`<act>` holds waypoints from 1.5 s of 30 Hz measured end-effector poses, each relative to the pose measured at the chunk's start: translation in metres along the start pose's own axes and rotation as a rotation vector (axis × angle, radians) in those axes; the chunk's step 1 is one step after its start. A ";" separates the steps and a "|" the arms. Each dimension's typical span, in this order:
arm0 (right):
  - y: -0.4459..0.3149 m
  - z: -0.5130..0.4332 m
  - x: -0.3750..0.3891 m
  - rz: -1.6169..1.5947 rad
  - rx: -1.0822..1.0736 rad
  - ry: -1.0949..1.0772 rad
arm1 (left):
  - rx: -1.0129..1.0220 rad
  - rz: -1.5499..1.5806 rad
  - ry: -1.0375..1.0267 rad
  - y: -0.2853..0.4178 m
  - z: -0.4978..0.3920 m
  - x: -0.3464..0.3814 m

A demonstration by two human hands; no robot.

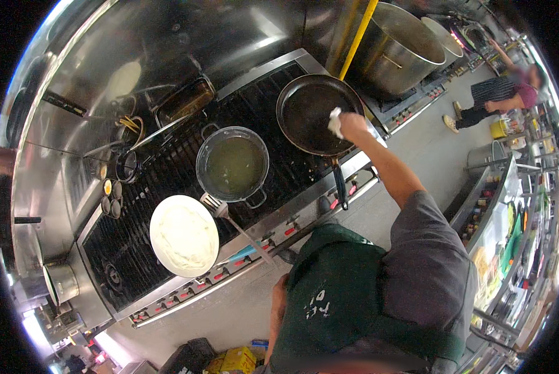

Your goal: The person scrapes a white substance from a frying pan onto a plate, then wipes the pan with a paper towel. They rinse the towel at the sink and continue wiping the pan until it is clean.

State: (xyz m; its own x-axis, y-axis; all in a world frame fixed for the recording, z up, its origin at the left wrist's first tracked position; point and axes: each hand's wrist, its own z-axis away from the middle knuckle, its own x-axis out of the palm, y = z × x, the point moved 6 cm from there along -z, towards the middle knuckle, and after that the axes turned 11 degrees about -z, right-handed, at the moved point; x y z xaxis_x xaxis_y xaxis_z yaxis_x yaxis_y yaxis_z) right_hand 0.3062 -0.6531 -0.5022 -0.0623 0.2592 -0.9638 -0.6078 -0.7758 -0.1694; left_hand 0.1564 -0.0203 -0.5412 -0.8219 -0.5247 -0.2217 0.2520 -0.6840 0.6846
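Observation:
My right hand (353,127) holds a crumpled white cloth or paper towel (335,122) against the inner right side of a dark, wide frying pan (310,112). The pan sits on the black stove grates, its long handle (340,184) pointing over the front edge. My left forearm (278,299) hangs beside my dark green apron (326,276); the left hand itself is out of view. Left of the pan stands a two-handled metal pot (236,163) of cloudy yellow-green liquid. A white bowl (184,236) with pale creamy residue is nearer the front, with a slotted metal turner (221,209) beside it.
A blue-handled utensil (246,252) lies near the red-marked knobs. At the back are a rectangular metal pan (186,100) and several small round molds (113,205). Beyond a yellow pipe (358,39) stand large stockpots (396,51). A co-worker (504,91) stands far right, past a prep counter (499,224).

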 end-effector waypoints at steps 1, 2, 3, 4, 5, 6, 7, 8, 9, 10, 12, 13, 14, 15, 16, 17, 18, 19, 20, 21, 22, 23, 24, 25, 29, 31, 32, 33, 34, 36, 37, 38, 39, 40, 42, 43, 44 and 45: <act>0.006 -0.018 -0.022 -0.012 0.093 0.059 | -0.030 0.037 -0.012 0.027 -0.004 0.009; -0.006 -0.037 -0.043 -0.066 0.106 0.164 | 0.066 -0.017 0.070 0.061 -0.011 0.012; -0.025 -0.050 -0.057 -0.209 0.084 0.257 | 0.089 -0.097 0.136 0.093 -0.025 0.016; -0.051 -0.064 -0.065 -0.277 0.082 0.283 | 0.175 -0.169 0.233 0.128 -0.046 0.022; -0.074 -0.066 -0.067 -0.326 0.028 0.304 | 0.084 -0.159 0.189 0.149 -0.077 0.039; -0.098 -0.052 -0.062 -0.283 -0.215 0.252 | 0.136 -0.123 0.210 0.174 -0.104 0.057; -0.115 -0.041 -0.049 -0.269 -0.396 0.087 | 0.143 0.192 0.129 0.197 -0.144 0.086; -0.123 -0.020 -0.041 -0.251 -0.657 -0.084 | 0.140 0.493 0.078 0.214 -0.176 0.112; -0.121 -0.004 -0.021 -0.167 -0.638 -0.293 | 0.139 0.404 -0.052 0.231 -0.205 0.144; -0.096 0.010 -0.021 -0.117 -0.616 -0.422 | 0.028 0.276 -0.191 0.241 -0.230 0.174; -0.029 -0.014 -0.048 -0.037 -0.254 -0.355 | 0.053 0.258 -0.252 0.254 -0.236 0.207; -0.015 -0.026 -0.064 0.113 -0.164 -0.256 | 0.129 0.323 -0.272 0.265 -0.236 0.219; -0.011 -0.036 -0.082 0.004 -0.080 -0.035 | 0.094 0.477 -0.387 0.273 -0.236 0.235; -0.013 -0.049 -0.100 -0.114 -0.098 0.114 | 0.093 0.607 -0.358 0.277 -0.230 0.235; -0.031 -0.047 -0.091 -0.125 -0.177 0.038 | 0.055 0.699 -0.329 0.282 -0.226 0.234; -0.048 -0.051 -0.087 -0.122 -0.241 0.032 | 0.024 0.794 -0.305 0.286 -0.222 0.231; -0.070 -0.039 -0.070 -0.099 -0.449 -0.112 | 0.094 0.763 -0.257 0.293 -0.219 0.221; -0.092 -0.019 -0.052 -0.095 -0.665 -0.256 | 0.013 0.686 -0.229 0.291 -0.218 0.213; -0.091 -0.011 -0.048 -0.085 -0.749 -0.231 | -0.028 0.622 -0.217 0.289 -0.212 0.204; -0.091 0.004 -0.035 -0.086 -0.858 -0.339 | -0.063 0.561 -0.192 0.286 -0.209 0.195; -0.064 -0.018 -0.037 -0.170 -0.527 -0.289 | -0.133 0.578 -0.162 0.281 -0.206 0.189; -0.041 -0.032 -0.033 -0.101 -0.286 -0.229 | -0.043 0.573 -0.144 0.285 -0.207 0.182; -0.045 -0.043 -0.037 -0.115 -0.450 -0.060 | -0.026 0.537 -0.126 0.281 -0.206 0.176; -0.045 -0.058 -0.039 -0.085 -0.504 0.030 | -0.014 0.497 -0.114 0.276 -0.204 0.172; -0.143 -0.059 -0.017 -0.076 -1.202 0.037 | 0.071 0.347 0.024 0.259 -0.213 0.166; -0.122 -0.114 -0.033 -0.061 -0.633 -0.084 | 0.111 0.307 0.156 0.250 -0.214 0.163; -0.110 -0.118 -0.047 0.070 -0.629 0.043 | 0.093 0.342 0.132 0.246 -0.217 0.170; -0.092 -0.119 -0.066 0.203 -0.631 0.199 | 0.102 0.388 0.145 0.246 -0.219 0.173; -0.071 -0.108 -0.061 0.235 -0.596 0.096 | 0.077 0.429 0.108 0.244 -0.221 0.176; -0.002 -0.085 -0.046 0.367 -0.284 -0.132 | 0.064 0.338 0.067 0.245 -0.223 0.176; 0.018 -0.055 -0.030 0.498 -0.296 -0.342 | 0.012 0.260 -0.019 0.244 -0.226 0.176; 0.017 -0.029 -0.020 0.361 -0.296 -0.409 | 0.010 0.150 -0.097 0.246 -0.227 0.174; 0.003 0.000 -0.018 0.196 -0.382 -0.477 | 0.024 0.075 -0.197 0.250 -0.227 0.172; -0.015 0.008 -0.035 0.094 -0.310 -0.325 | 0.028 -0.003 -0.267 0.249 -0.225 0.165; -0.076 0.006 -0.076 -0.122 -0.171 -0.159 | 0.177 -0.017 -0.324 0.254 -0.213 0.146; -0.122 -0.004 -0.108 -0.365 -0.263 0.035 | 0.321 0.045 -0.354 0.260 -0.202 0.134; -0.169 -0.018 -0.133 -0.413 -0.386 0.083 | 0.329 -0.011 -0.379 0.254 -0.191 0.122; -0.216 -0.039 -0.150 -0.392 -0.452 0.169 | 0.430 -0.072 -0.385 0.254 -0.177 0.105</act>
State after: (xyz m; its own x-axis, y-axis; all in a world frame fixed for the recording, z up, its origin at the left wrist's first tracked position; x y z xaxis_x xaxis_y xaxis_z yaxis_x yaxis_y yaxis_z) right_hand 0.4781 -0.5468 -0.3295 0.2463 0.5082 -0.8253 -0.1621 -0.8179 -0.5520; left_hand 0.2245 -0.3386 -0.5138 -0.9760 -0.2079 -0.0647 0.0248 -0.4014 0.9156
